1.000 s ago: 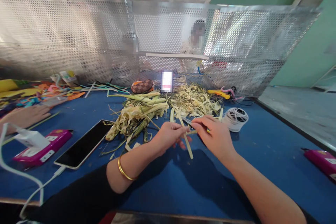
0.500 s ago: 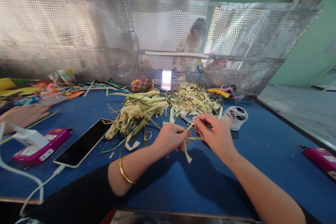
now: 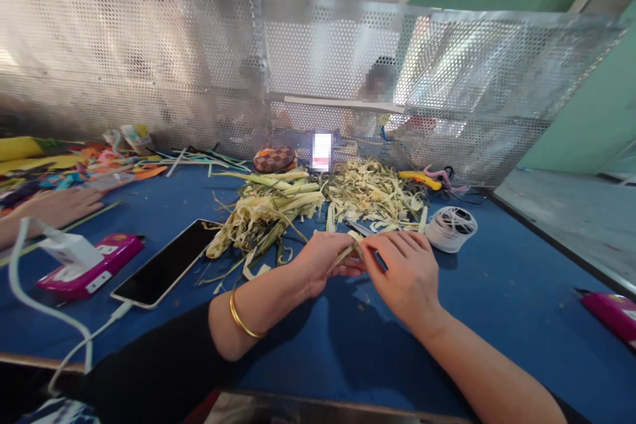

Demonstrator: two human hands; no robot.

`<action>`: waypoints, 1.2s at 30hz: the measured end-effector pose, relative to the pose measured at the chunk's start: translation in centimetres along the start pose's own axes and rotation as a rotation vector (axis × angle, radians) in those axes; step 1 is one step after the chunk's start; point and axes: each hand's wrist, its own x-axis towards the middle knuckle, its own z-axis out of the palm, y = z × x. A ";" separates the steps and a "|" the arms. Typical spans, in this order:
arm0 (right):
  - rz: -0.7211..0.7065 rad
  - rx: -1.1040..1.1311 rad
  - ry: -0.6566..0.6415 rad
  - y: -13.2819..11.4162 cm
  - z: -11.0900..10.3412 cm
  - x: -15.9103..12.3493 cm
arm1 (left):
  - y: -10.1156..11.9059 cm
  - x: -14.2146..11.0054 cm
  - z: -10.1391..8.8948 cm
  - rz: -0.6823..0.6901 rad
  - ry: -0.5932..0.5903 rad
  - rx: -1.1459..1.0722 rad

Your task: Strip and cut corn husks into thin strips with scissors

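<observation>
Pale green husk strip [image 3: 344, 254] is pinched between both hands, roughly centre of the blue table [image 3: 501, 318]; left hand [image 3: 325, 262] has a closed grip on it, right hand [image 3: 400, 271] has fingertips closed on its upper end; husk bundle [image 3: 263, 215] sits at 11 o'clock from the hands, shredded pile [image 3: 372, 192] at 12, white string spool [image 3: 451, 230] around 2, pretty close by.

Left hand [image 3: 330, 257] and right hand [image 3: 402, 271] meet above the tabletop, fingers bent and drawn together. Both forearms angle inward from the near edge. Left wrist is turned partly palm-up; right hand's back faces up.
</observation>
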 end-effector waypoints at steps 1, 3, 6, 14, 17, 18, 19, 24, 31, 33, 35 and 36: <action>0.017 0.009 0.004 0.0 0.1 -0.1 | 0.1 0.0 0.0 -0.007 -0.008 -0.025; 0.040 0.020 0.010 0.0 0.3 -0.2 | 0.4 -0.1 0.0 -0.009 -0.040 -0.069; 0.060 0.031 0.009 0.1 0.6 -0.3 | 0.7 -0.3 0.0 -0.007 -0.106 -0.136; 0.003 -0.001 -0.063 -0.3 0.6 -0.4 | 0.1 0.1 -0.1 0.067 -0.087 -0.166; -0.045 -0.017 -0.078 -0.3 0.6 -0.4 | -0.3 0.4 -0.4 0.099 -0.072 -0.184; -0.093 -0.017 -0.083 -0.3 0.6 -0.3 | -0.4 0.5 -0.4 0.104 -0.067 -0.187; -0.161 -0.016 -0.096 -0.3 0.6 -0.3 | -0.4 0.5 -0.5 0.109 -0.061 -0.191; -0.444 -0.067 -0.210 -0.6 1.1 -0.5 | -0.8 0.7 -0.3 0.117 -0.086 -0.249; -0.302 0.066 -0.115 -0.5 1.2 -0.3 | -1.0 0.7 -0.4 0.096 -0.110 -0.213; -0.080 0.193 -0.039 0.0 1.3 -0.2 | -0.8 0.7 -0.6 0.104 -0.104 -0.223; 0.188 0.331 0.002 0.6 1.6 -0.2 | -0.6 0.8 -0.7 0.109 -0.096 -0.230; 0.312 0.396 0.004 0.9 1.8 -0.3 | -0.5 0.8 -0.7 0.110 -0.085 -0.228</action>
